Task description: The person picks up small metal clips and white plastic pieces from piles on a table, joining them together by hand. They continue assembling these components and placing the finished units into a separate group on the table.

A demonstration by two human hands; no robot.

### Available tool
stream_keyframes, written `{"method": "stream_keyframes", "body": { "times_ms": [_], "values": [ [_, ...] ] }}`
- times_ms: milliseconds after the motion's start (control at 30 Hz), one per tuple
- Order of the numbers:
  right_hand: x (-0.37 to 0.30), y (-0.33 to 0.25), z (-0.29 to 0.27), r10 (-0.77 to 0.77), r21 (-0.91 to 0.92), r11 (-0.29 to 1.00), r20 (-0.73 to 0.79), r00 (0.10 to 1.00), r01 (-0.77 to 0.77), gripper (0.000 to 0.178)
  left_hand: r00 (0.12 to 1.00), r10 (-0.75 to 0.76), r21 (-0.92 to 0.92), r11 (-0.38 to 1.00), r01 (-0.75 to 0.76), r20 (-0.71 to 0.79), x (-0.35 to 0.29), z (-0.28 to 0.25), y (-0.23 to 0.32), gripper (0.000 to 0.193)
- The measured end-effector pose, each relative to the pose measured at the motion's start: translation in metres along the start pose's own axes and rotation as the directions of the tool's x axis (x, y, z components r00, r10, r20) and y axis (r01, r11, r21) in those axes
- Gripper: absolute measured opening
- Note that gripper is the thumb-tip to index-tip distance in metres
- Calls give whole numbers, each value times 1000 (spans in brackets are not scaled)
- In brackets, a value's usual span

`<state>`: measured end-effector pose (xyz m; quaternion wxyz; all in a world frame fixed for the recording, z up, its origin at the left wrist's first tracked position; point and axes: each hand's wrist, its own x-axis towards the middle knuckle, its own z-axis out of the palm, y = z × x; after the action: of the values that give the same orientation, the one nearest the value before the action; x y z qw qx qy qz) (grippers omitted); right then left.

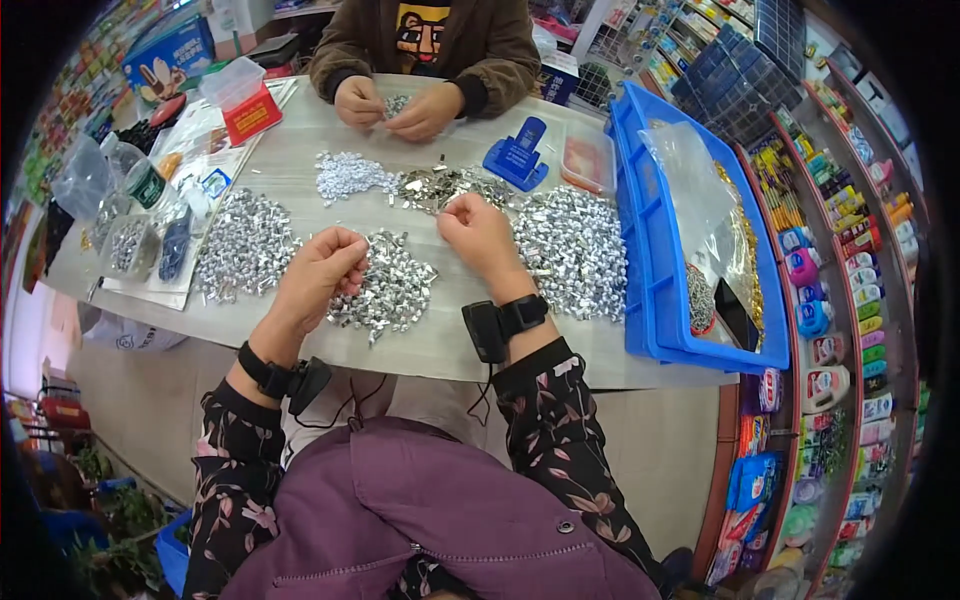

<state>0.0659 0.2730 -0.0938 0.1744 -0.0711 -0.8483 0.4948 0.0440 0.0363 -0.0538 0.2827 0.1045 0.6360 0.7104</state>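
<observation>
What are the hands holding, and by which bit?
Each hand pinches something tiny over the silver pieces: the left hand and right hand have fingertips closed. The pieces are too small to tell which part is gripped.

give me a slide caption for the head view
Left hand and right hand pinch small silver pieces over heaps on a grey table, opposite another person's hands.

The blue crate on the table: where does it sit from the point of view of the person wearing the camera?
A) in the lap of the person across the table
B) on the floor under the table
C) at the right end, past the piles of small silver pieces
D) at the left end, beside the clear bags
C: the blue crate stands on the table at its right end, beyond the rightmost pile of silver pieces.
</observation>
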Motion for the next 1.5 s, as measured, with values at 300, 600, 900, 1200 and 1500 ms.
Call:
{"method": "stream_keyframes", "body": {
  "times_ms": [300,600,900,1200,1500],
  "values": [
    [3,1,1,-52,6,999,11,999,52,17,999,-1,-4,1000,1,-52,-2,7,-3,10],
    [-28,-49,28,-153,483,876,289,945,-6,16,995,2,-212,977,-24,-102,2,5,-7,12],
    [-37,-56,32,-169,652,730,462,871,-204,16,999,-36,-431,902,22,-24,-1,4,-10,10],
    [-35,-52,34,-52,716,640,404,913,-280,10,998,-36,-519,853,54,46,-5,8,-8,8],
    [-38,-56,33,-199,674,718,439,876,-174,10,975,208,-80,974,-214,-76,-11,11,-13,13]
  ]
}}
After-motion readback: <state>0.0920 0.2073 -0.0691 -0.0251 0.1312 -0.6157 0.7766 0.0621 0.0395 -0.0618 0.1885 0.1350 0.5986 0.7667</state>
